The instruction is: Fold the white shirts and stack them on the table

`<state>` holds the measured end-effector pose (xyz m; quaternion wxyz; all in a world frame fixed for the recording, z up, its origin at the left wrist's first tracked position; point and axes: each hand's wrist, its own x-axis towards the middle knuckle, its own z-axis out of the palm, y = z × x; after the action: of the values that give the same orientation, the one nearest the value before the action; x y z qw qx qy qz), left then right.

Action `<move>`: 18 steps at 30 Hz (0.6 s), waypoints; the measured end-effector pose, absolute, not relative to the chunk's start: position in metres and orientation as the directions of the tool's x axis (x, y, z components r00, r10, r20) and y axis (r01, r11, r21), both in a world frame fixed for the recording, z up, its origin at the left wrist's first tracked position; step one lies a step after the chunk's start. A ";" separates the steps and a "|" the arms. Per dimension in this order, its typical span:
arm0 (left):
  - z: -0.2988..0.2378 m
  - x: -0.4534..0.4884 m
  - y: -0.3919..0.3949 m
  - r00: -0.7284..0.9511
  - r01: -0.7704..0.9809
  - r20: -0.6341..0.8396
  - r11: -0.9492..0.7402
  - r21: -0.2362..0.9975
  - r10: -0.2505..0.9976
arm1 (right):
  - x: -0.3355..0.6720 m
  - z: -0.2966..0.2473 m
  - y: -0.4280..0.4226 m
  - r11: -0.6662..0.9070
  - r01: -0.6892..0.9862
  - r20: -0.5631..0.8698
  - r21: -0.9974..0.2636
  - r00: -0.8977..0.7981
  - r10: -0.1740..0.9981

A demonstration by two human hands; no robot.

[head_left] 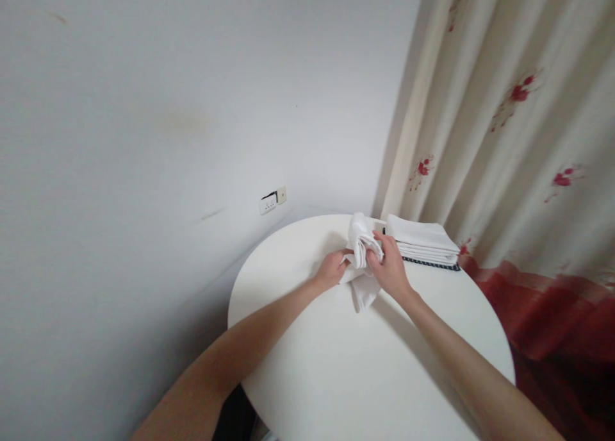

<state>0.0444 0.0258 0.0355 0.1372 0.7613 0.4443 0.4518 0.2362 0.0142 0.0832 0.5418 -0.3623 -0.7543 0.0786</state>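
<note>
Above the far part of the round white table (331, 364), both my hands grip a bunched white cloth (358, 236). My left hand (332, 268) is closed on its left side, with some of the fingers hidden by the fabric. On the other side, my right hand (390, 265) pinches a rolled or folded layer between thumb and fingers. A loose corner of the cloth hangs down below the hands. Just beyond my right hand lies a stack of folded white cloths (423, 236) on a flat dark piece with a black-and-white patterned edge (432, 263).
A pale wall (192, 108) with a power socket (268, 203) runs along the left and back of the table. To the right hangs a cream curtain (480, 140) with red flowers and a red lower band, close to the table's edge.
</note>
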 end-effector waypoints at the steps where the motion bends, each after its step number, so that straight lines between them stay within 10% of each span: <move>1: 0.041 0.039 0.027 0.136 0.534 0.580 -0.552 0.640 0.804 | 0.235 0.078 0.020 0.692 0.492 0.722 -0.529 -0.168 0.671; 8: 0.145 -0.027 0.028 -0.367 0.445 0.667 -0.507 0.738 0.648 | 0.266 0.102 0.052 0.541 0.405 0.507 -0.737 -0.198 0.839; 12: 0.186 -0.082 0.035 -0.167 0.617 0.557 -0.354 0.703 0.814 | 0.281 0.132 0.057 0.492 0.306 0.288 -0.815 -0.522 0.803; 18: 0.153 -0.087 0.024 0.081 0.903 0.514 -0.281 0.324 0.854 | 0.262 0.107 0.048 0.266 0.270 0.056 -0.925 -0.596 0.801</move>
<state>-0.0873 0.0241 0.1535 -0.0387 0.7341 0.5985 0.3184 0.2619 0.0484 0.1071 0.2715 -0.3579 -0.7480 0.4886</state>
